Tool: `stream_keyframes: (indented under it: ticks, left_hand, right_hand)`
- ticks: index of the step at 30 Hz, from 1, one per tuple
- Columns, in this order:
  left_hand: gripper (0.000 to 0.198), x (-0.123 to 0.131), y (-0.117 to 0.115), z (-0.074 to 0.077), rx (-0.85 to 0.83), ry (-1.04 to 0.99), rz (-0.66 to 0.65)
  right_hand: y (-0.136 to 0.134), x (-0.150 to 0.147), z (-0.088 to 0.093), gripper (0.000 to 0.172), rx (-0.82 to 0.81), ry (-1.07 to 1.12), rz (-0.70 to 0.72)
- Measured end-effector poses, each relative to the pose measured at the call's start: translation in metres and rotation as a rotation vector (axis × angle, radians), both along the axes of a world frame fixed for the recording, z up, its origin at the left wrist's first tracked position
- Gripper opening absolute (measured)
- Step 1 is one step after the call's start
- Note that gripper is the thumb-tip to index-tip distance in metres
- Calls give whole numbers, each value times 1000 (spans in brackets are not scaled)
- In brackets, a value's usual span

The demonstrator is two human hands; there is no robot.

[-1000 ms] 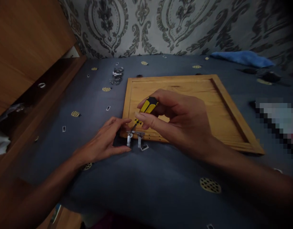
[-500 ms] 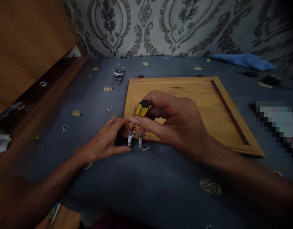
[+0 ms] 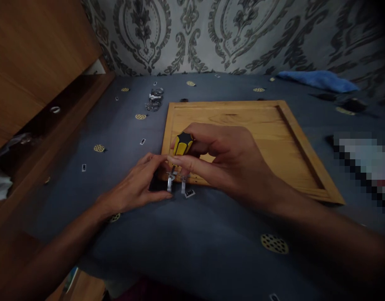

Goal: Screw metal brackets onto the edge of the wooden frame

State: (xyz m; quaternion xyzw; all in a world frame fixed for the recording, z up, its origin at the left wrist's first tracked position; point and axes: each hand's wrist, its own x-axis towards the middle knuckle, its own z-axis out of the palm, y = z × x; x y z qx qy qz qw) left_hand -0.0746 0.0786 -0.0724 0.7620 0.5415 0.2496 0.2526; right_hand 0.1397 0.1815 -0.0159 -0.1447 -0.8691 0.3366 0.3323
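My right hand (image 3: 230, 159) is closed around a screwdriver (image 3: 182, 144) with a yellow and black handle. Its shaft points down and its tip meets a metal cabinet hinge (image 3: 170, 183) at the near left corner of a wooden cabinet door (image 3: 255, 121). My left hand (image 3: 138, 184) grips this hinge from the left, thumb by its lower end and fingers by the screwdriver's shaft, partly hidden. A second silvery metal arm (image 3: 183, 184) sticks out over the door's near edge, just right of the first. Small holes show in the frame beside it.
Several more metal hinges (image 3: 155, 99) lie beyond the door's far left corner. A blue cloth (image 3: 319, 80) lies at the back right, and a blurred-out flat object (image 3: 361, 167) sits at the right. A wooden cabinet (image 3: 38, 54) borders the patterned bedsheet (image 3: 192, 238) on the left.
The screwdriver handle has turned and stands slightly more upright, with my right hand shifted a little left. My left hand stays at the hinge.
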Motion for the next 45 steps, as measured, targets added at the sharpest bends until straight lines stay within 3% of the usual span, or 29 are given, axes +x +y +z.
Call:
stream_keyframes:
  ticks: [9, 14, 28, 36, 45]
  left_hand:
    - [65, 1, -2, 3, -41, 15, 33]
    - [69, 0, -2, 2, -37, 12, 28]
    - [65, 3, -2, 5, -25, 72, 42]
    - [49, 3, -2, 5, -6, 102, 58]
    - [59, 1, -3, 0, 25, 70, 62]
  right_hand:
    - [-4, -2, -6, 29, 57, 104, -117]
    - [-9, -1, -3, 27, -82, 206, -178]
    - [-4, -2, -10, 33, -12, 153, -82]
    - [-5, -1, -11, 24, 26, 120, -39]
    - [-3, 2, 3, 15, -148, -9, 87]
